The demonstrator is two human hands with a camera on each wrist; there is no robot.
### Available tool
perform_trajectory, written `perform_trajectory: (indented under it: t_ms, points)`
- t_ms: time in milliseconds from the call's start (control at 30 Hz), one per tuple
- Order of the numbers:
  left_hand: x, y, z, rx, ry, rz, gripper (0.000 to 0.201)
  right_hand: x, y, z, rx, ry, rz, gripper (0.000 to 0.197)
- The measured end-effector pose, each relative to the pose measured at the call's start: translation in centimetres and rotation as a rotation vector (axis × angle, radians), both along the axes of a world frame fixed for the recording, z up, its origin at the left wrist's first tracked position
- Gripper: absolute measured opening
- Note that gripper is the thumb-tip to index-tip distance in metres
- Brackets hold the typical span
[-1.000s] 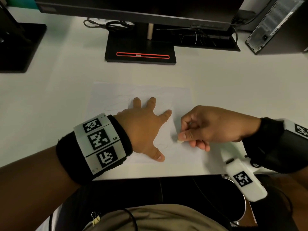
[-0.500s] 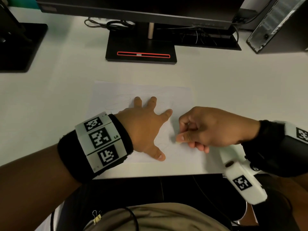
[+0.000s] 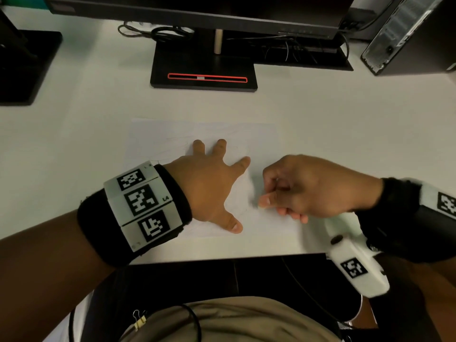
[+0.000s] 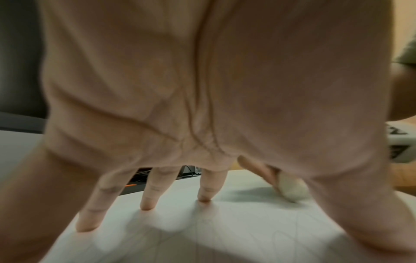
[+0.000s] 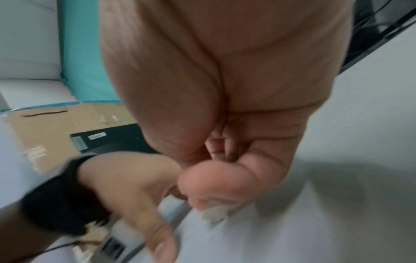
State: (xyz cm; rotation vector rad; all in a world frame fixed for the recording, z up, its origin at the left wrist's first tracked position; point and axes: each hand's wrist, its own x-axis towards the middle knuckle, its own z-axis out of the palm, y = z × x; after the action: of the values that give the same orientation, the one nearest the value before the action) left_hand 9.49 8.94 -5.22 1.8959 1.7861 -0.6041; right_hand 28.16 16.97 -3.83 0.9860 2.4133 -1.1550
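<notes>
A white sheet of paper (image 3: 158, 139) with faint pencil lines lies flat on the white desk (image 3: 345, 119). My left hand (image 3: 212, 183) presses it down with fingers spread and straight; in the left wrist view the fingertips (image 4: 147, 204) stand on the paper (image 4: 225, 231). My right hand (image 3: 296, 191) is curled beside it, pinching a small whitish eraser (image 3: 261, 206) between thumb and fingers, its tip on the sheet. The eraser (image 4: 292, 190) shows past the left palm, and the eraser (image 5: 212, 214) pokes out under the right thumb, mostly hidden.
A monitor stand (image 3: 203, 67) with a red slot sits behind the paper, cables (image 3: 167, 32) beside it. Another black stand (image 3: 22, 65) is at far left, a computer case (image 3: 409, 35) at far right. The desk's front edge (image 3: 222, 259) runs just below my hands.
My right hand with the eraser has slid a little left and back across the paper, rubbing. The left hand has stayed put on the sheet.
</notes>
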Motion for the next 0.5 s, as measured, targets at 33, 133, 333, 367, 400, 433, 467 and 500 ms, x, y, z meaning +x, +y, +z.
perform_trajectory:
  t_ms: [33,133,333,367,400,433,467,500]
  points:
    - [0.0,0.0,-0.1,0.004,0.001,0.001,0.125,-0.1,-0.6,-0.1,-0.020,-0.015,0.036,0.028]
    - [0.0,0.1,-0.1,0.006,0.006,0.001,0.125,0.1,0.3,0.0,0.051,-0.005,-0.012,0.029]
    - [0.1,0.1,0.0,0.006,-0.008,0.016,0.124,-0.3,-2.1,0.1,0.036,-0.011,0.067,0.027]
    - [0.0,0.1,0.0,0.009,-0.008,0.015,0.124,-0.2,-2.0,0.1,0.037,-0.018,0.067,0.027]
    - [0.1,0.1,0.0,0.009,-0.004,0.014,0.125,-0.1,-1.4,0.1,0.062,-0.017,0.042,0.028]
    - [0.1,0.1,0.0,0.009,0.001,0.014,0.125,0.2,-0.7,0.2,0.092,-0.007,0.000,0.028]
    - [0.1,0.1,0.0,0.009,0.005,0.014,0.125,0.3,-0.4,0.3,0.115,0.005,-0.034,0.029]
    - [0.1,0.1,0.0,0.009,0.003,0.017,0.125,0.3,-0.6,0.4,0.131,0.015,-0.038,0.029]
